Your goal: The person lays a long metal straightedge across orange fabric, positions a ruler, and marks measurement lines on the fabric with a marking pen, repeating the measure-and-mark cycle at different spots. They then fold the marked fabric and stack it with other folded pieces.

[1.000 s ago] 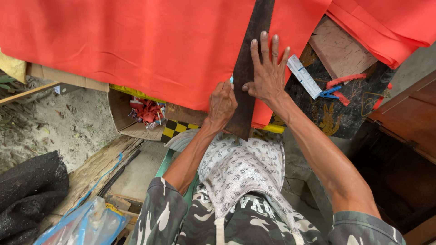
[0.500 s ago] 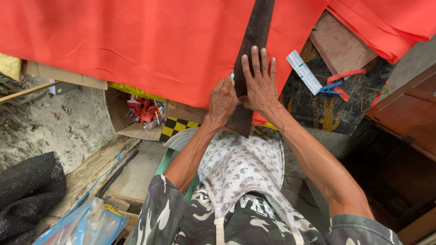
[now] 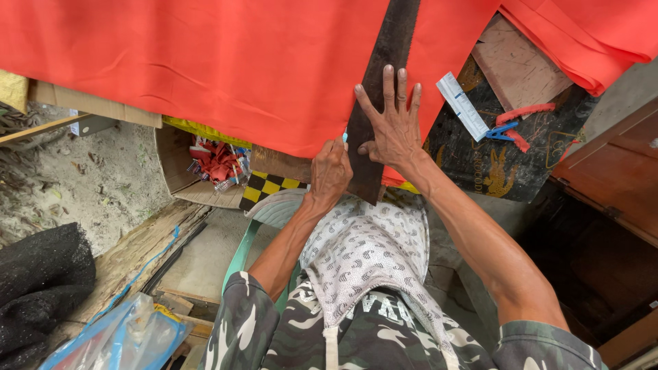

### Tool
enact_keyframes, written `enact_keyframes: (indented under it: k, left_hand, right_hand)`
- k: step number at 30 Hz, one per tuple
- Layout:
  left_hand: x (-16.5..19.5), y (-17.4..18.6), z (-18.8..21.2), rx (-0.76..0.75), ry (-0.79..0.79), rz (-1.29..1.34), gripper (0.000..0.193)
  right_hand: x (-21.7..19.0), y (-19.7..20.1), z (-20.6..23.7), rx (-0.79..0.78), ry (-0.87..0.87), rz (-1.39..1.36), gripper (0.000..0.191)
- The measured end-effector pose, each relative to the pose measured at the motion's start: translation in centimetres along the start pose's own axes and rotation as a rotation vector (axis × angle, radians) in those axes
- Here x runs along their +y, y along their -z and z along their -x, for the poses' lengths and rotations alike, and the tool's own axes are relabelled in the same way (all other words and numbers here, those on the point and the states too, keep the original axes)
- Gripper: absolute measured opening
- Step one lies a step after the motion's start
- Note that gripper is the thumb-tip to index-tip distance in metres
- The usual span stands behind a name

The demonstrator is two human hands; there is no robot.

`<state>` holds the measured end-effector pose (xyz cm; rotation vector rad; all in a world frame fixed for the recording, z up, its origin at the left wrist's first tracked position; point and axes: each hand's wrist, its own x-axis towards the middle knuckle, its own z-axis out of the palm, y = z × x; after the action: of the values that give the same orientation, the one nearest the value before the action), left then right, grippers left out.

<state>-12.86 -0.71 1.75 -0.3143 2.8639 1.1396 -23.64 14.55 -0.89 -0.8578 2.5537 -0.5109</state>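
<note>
A large red cloth lies spread in front of me. Across it, from top to bottom, runs a long dark flat strip. My right hand presses flat on the strip's lower part with its fingers spread. Just to the left, my left hand is closed by the strip's left edge near the cloth's hem. It pinches a small light-blue piece that is mostly hidden by the fingers. A white patterned cloth lies on my lap below both hands.
A white ruler and a blue clip with red scraps lie right of the strip on a dark surface. A cardboard box of red scraps sits under the cloth's edge. A brown wooden cabinet stands at right, black netting at lower left.
My right hand has slid down the dark strip toward me, and its fingers are closer together. My left hand stays at the strip's edge.
</note>
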Motion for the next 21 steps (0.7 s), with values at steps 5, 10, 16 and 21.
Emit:
enact_keyframes:
  k: [5,10,16,21]
  left_hand:
    - [-0.1,0.6,0.9,-0.019,0.029,0.046,0.018]
    - [-0.2,1.4,3.0,-0.05,0.07,0.039,0.016]
    - [-1.2,2.1,6.1,-0.038,0.046,0.068,0.037]
    - [-1.9,2.3,8.6,-0.086,0.104,0.078,0.026]
  right_hand:
    - [-0.8,0.4,0.0,-0.103,-0.041,0.014,0.142]
    - [-0.9,0.3,-0.3,-0.053,-0.027,-0.017,0.14]
    - [-1.4,-0.4,0.0,-0.088,-0.048,0.067,0.144]
    - [-1.5,-0.4,0.2,-0.102,-0.063,0.094,0.145]
